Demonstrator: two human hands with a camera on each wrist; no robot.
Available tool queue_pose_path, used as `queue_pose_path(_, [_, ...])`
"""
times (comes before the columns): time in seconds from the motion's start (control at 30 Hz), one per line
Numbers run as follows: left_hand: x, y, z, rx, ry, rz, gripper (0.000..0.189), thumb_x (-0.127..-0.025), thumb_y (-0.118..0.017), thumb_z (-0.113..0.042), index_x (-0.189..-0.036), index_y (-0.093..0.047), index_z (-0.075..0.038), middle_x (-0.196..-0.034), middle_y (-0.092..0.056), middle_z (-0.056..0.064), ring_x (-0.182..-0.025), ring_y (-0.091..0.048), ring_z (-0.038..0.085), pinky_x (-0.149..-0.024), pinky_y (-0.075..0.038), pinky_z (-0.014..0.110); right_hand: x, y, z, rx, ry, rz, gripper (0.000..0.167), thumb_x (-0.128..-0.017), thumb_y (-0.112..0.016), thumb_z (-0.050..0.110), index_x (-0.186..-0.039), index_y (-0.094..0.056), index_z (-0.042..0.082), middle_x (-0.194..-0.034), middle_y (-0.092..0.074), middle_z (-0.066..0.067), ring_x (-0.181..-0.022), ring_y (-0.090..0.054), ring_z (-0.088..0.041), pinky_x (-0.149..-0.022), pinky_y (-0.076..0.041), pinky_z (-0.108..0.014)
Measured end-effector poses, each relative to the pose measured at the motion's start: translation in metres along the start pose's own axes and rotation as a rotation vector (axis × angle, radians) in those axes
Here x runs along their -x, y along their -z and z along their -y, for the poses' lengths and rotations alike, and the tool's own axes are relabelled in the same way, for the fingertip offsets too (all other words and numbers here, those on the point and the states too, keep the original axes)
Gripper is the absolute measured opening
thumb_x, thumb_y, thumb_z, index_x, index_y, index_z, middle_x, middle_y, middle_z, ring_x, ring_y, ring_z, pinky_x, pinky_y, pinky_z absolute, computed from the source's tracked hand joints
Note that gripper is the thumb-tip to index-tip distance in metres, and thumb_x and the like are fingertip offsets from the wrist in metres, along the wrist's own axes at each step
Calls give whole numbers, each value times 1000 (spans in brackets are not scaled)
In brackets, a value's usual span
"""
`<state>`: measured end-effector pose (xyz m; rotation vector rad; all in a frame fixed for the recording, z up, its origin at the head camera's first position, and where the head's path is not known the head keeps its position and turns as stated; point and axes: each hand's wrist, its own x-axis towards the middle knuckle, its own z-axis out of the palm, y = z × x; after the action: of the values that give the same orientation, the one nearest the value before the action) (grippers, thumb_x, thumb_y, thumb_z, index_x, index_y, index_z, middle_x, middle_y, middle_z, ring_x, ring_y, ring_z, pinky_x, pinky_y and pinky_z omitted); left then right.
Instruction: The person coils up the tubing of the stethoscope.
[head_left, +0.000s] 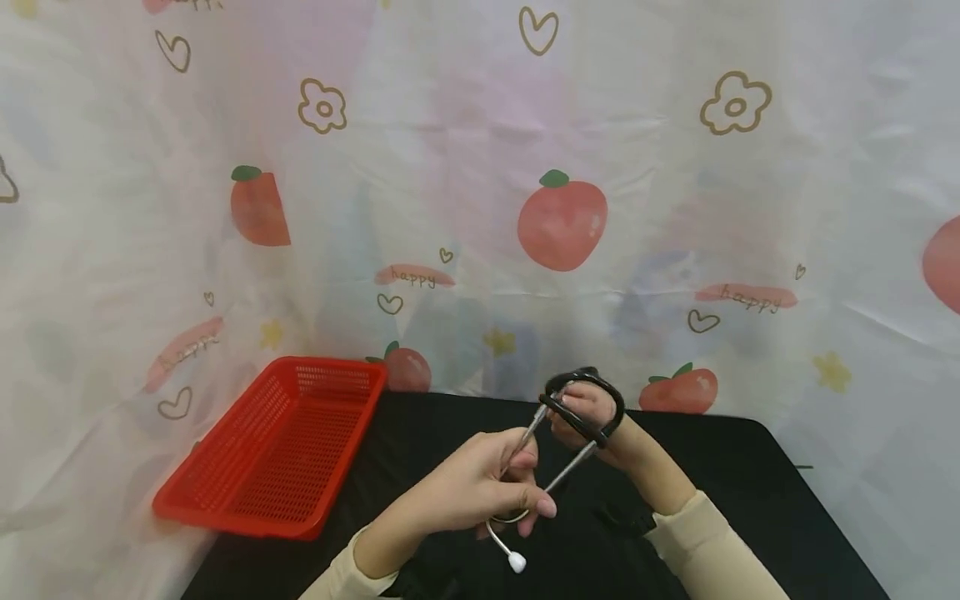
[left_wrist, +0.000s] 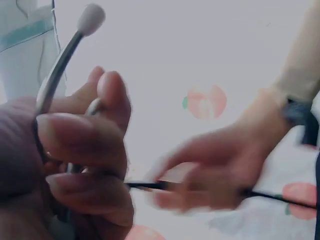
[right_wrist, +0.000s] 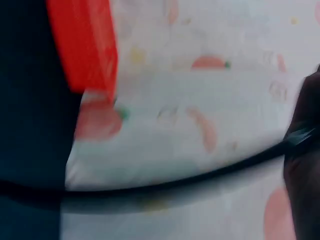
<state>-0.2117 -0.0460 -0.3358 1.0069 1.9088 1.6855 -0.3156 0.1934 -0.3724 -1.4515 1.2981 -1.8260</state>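
Observation:
A stethoscope with black tubing (head_left: 617,408) and metal ear tubes (head_left: 572,467) hangs between both hands above the table. My left hand (head_left: 480,483) grips the ear tubes near their ends, thumb and fingers curled round them. One white eartip (head_left: 517,562) pokes out below that hand; in the left wrist view this eartip (left_wrist: 92,19) stands clear of the fingers. Farther off, my right hand (head_left: 587,406) holds the looped black tubing, which circles its fingers. The right wrist view is blurred, with tubing (right_wrist: 150,190) stretching across it. I cannot make out the chest piece.
At the left of the black table (head_left: 720,467) sits a red plastic basket (head_left: 322,500) with mesh walls. Behind the table hangs a pale curtain (head_left: 465,167) printed with fruit, hearts and flowers. A dark band (left_wrist: 297,112) is round the right wrist.

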Motion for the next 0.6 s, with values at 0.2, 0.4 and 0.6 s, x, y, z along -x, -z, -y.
queue_pose_path(0.2, [14, 27, 10, 81, 0, -237, 40, -98, -70, -11, -88, -32, -11, -65, -64, 4, -36, -36, 7, -35, -34, 23, 82, -16, -16, 412, -110, -388, 36, -112, -31, 0, -130, -63, 6, -79, -46, 6, -52, -21, -24, -46, -24, -39])
queue_pose_path(0.4, [20, 61, 41, 38, 84, -319, 38, -99, -68, -11, -88, -32, -12, -66, -65, 3, -37, -38, 6, -36, -35, 20, 112, -52, 14, 1064, -115, -521, 31, -97, -63, -7, -122, -70, 11, -75, -56, 12, -51, -39, -3, -49, -40, -21])
queue_pose_path(0.6, [10, 66, 59, -78, 210, -156, 40, -99, -70, -15, -88, -32, -14, -61, -64, 2, -35, -40, 5, -35, -36, 22, 76, -66, 91, 1465, 210, -321, 16, -99, -71, 12, -114, -74, 14, -82, -53, 17, -62, -38, 12, -58, -35, -5])
